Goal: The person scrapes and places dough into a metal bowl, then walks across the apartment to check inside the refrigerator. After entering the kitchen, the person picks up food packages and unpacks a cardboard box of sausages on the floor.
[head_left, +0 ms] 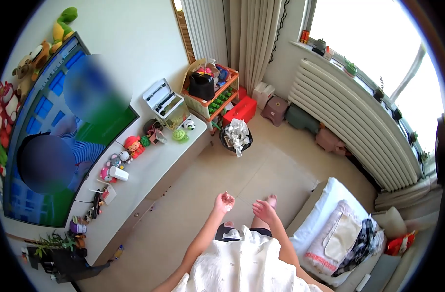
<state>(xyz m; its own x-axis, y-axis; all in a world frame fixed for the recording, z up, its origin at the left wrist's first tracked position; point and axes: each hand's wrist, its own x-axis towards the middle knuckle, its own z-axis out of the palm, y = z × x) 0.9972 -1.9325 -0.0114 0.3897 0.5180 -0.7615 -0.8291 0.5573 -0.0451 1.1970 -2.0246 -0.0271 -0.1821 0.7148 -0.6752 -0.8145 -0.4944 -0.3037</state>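
My left hand (221, 205) is held out palm up in front of my body, cupped round a small heap of reddish-brown bits (227, 198) that are too small to name. Beside it, my right hand (265, 211) has its fingers stretched out and holds nothing that I can see. The two hands are apart. Further ahead on the floor stands a black bin (250, 141), its top filled with crumpled white plastic (237, 134).
To the left runs a long white cabinet (149, 180) with toys and a fish tank (173, 114) beneath a television (106, 129). An orange-framed shelf rack (217, 104) stands beyond the bin. On the right are a sofa with folded blankets (329, 236) and a radiator (349, 117).
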